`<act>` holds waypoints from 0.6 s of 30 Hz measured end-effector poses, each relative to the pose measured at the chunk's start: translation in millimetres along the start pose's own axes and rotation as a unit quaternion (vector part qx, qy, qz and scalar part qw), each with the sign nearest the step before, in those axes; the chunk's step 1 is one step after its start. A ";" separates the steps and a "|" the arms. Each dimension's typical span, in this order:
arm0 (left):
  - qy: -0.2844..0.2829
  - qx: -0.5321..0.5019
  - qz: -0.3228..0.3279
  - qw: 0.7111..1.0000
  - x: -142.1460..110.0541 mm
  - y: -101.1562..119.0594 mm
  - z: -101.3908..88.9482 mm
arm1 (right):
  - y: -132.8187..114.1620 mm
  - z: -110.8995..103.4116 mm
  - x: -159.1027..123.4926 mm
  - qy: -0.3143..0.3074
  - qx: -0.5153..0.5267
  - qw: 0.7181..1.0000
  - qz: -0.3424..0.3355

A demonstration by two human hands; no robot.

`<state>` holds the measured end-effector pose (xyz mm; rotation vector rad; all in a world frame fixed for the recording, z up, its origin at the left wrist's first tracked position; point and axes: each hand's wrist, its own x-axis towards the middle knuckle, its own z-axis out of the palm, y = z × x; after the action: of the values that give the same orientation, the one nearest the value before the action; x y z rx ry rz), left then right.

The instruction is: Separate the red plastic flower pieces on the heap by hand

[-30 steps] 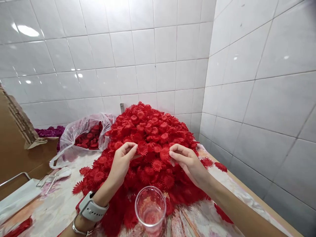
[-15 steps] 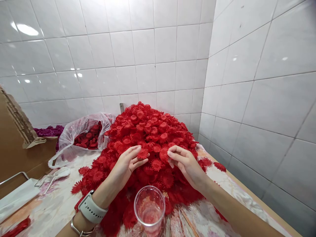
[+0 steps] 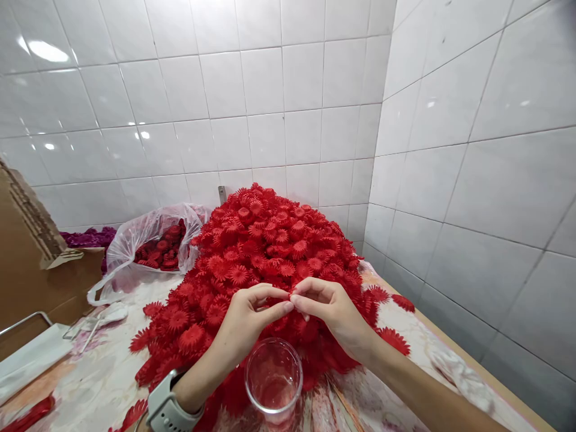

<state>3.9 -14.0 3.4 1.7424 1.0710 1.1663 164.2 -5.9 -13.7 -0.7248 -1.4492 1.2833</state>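
Both hands meet fingertip to fingertip in front of a big heap of red fringed fabric flowers [image 3: 270, 240]. My left hand [image 3: 258, 309] is closed in a pinch, thumb against forefinger. Facing it, my right hand [image 3: 330, 309] pinches too, its thumb and forefinger touching the left fingertips. A small bit of red shows between them, seemingly a red fabric flower mostly hidden by the fingers. Just below the hands stands a clear plastic cup [image 3: 273, 403] with a wet-looking, reddish inside.
A clear plastic bag [image 3: 126, 252] holding darker red flowers lies left of the heap. Farther left are purple pieces [image 3: 90, 237] and a cardboard box [image 3: 72, 282]. Loose flowers [image 3: 393, 341] lie on the patterned cloth [image 3: 108, 354]. Tiled walls [image 3: 265, 132] close off the back and right.
My hands have come together from apart, the left moving right and slightly down. The flower seen at my left fingers is now mostly hidden, and the fingertips are pinched together.
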 end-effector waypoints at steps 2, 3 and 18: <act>0.012 -0.006 -0.005 1.000 0.0 0.9 -0.2 | -0.5 0.6 -0.4 -0.006 0.010 1.000 0.007; 0.015 -0.013 -0.010 1.000 0.2 1.4 -0.4 | -0.9 0.8 -0.6 -0.007 0.013 1.000 0.010; 0.023 -0.125 -0.092 0.988 0.8 5.6 -2.2 | -8.8 1.4 -2.6 0.068 -0.139 0.987 -0.030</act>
<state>3.3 -15.0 9.3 1.3991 1.0402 1.1742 165.2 -11.0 -5.9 -0.9279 -1.5421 0.9753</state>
